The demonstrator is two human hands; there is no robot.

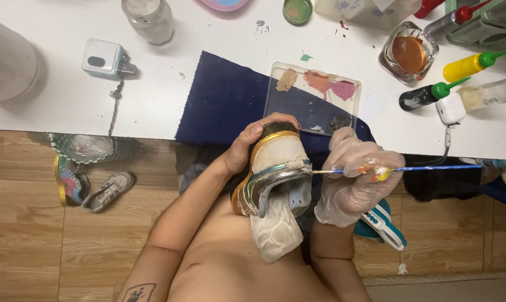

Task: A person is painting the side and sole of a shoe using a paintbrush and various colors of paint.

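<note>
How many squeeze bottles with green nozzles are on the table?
2, both at the table's right end: a yellow bottle and, just below it, a black bottle. Others may lie outside the frame.

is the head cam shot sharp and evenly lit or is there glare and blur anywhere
Head view: light is soft and even, with only a faint shadow under the white table edge; mild glare on the clear palette and the silver part of the shoe; the gloved right hand and paintbrush look slightly soft; the left hand is sharp; straight edges bow a little toward the corners.
</note>
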